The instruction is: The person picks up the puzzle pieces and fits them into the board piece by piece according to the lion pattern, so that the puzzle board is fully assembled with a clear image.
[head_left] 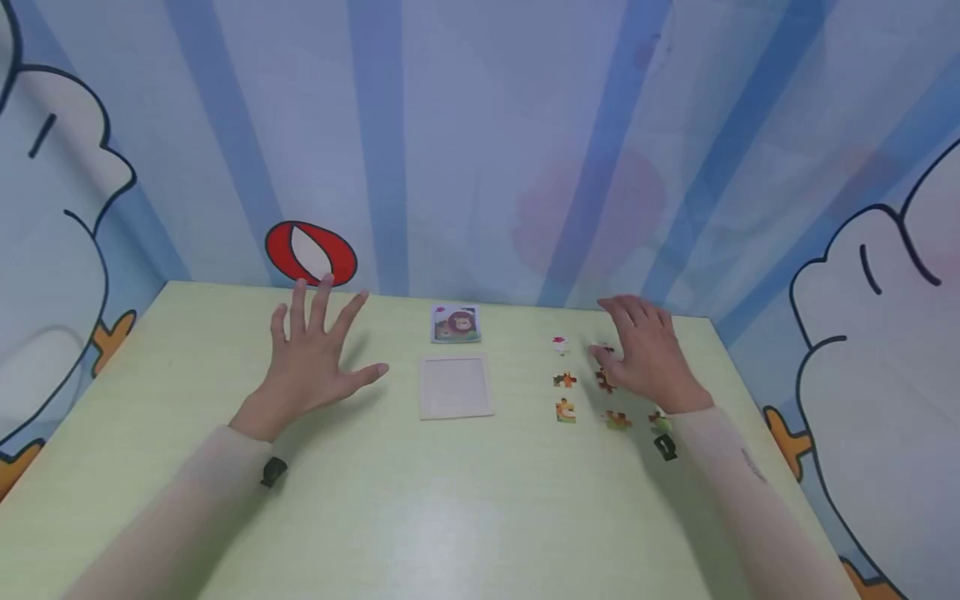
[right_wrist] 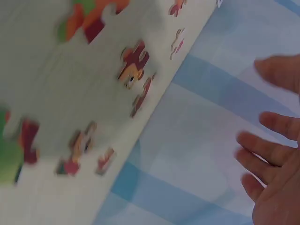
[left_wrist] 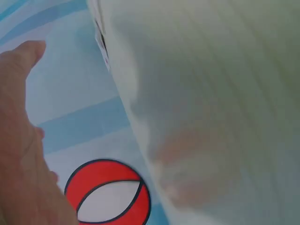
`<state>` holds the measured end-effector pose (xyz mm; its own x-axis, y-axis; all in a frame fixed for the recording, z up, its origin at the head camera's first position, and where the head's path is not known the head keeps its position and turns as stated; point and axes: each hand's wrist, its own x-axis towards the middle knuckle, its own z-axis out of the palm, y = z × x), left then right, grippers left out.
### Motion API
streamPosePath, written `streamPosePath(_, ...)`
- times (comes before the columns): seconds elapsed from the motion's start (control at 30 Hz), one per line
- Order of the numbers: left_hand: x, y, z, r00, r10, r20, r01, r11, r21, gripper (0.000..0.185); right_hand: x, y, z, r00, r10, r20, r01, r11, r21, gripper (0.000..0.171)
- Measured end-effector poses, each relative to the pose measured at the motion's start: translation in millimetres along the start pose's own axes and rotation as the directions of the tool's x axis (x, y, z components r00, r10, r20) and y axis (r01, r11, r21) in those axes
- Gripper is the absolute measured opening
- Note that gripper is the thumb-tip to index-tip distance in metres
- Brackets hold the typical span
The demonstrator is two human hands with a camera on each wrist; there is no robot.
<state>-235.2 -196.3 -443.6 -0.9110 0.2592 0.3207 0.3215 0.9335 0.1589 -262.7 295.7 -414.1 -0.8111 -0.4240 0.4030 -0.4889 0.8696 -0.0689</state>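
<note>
My left hand (head_left: 315,350) hovers over the pale green table (head_left: 225,500) with its fingers spread, holding nothing; the left wrist view shows its palm (left_wrist: 18,154) off the surface. To its right lies a blank white puzzle frame (head_left: 455,386), and behind that a small lion picture card (head_left: 455,324). My right hand (head_left: 645,354) hangs with relaxed fingers over several loose puzzle pieces (head_left: 566,410), partly hiding some of them. In the right wrist view the fingers (right_wrist: 262,159) are straight and empty, with blurred pieces (right_wrist: 133,63) on the table.
A blue-striped cartoon backdrop (head_left: 480,150) closes in the table at the back and on both sides. A red and white oval (head_left: 311,252) is printed on it behind my left hand, and it also shows as the oval (left_wrist: 110,192) in the left wrist view.
</note>
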Motion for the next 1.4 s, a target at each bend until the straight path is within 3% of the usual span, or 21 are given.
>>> streamPosePath(0.1, 3.9, 10.1, 10.2, 0.994, -0.028, 0.106, 0.041, 0.991, -0.124, 0.103, 5.8, 2.1, 7.7, 0.996, 0.067, 0.055, -0.074, 0.987, 0.140, 0.052)
streamPosePath(0.2, 6.9, 20.1, 21.0, 0.978, -0.007, 0.210, 0.052, 0.976, -0.211, 0.103, 12.6, 3.7, 16.6, 0.986, 0.130, 0.106, -0.152, 0.959, 0.240, 0.044)
streamPosePath(0.33, 7.4, 31.7, 30.1, 0.939, 0.040, 0.342, 0.071, 0.949, -0.306, 0.101, 21.6, 5.2, 29.5, 0.977, 0.147, 0.157, -0.188, 0.938, 0.291, 0.038)
streamPosePath(0.43, 6.3, 37.0, 33.4, 0.920, 0.058, 0.387, 0.088, 0.933, -0.348, 0.093, 27.1, 6.1, 38.4, 0.966, 0.144, 0.213, -0.204, 0.933, 0.296, 0.032)
streamPosePath(0.6, 6.0, 40.4, 37.6, 0.926, 0.067, 0.372, 0.083, 0.924, -0.374, 0.078, 33.5, 8.0, 52.0, 0.942, 0.154, 0.298, -0.242, 0.927, 0.286, 0.028)
streamPosePath(0.77, 3.9, 40.1, 42.5, 0.930, 0.065, 0.363, 0.080, 0.926, -0.370, 0.076, 38.6, 6.5, 62.0, 0.930, 0.131, 0.344, -0.246, 0.916, 0.317, 0.034)
streamPosePath(1.03, 2.7, 41.5, 44.0, 0.935, 0.049, 0.350, 0.098, 0.916, -0.390, 0.077, 43.1, 3.9, 68.5, 0.945, 0.114, 0.308, -0.198, 0.945, 0.260, 0.032)
streamPosePath(1.27, 3.0, 41.6, 42.9, 0.930, 0.047, 0.364, 0.101, 0.921, -0.377, 0.078, 45.5, -3.3, 67.4, 0.927, 0.185, 0.326, -0.290, 0.905, 0.311, 0.021)
streamPosePath(1.4, 2.1, 41.7, 44.3, 0.927, 0.047, 0.371, 0.107, 0.917, -0.384, 0.079, 47.0, -12.9, 65.4, 0.945, 0.169, 0.280, -0.265, 0.897, 0.353, 0.012)
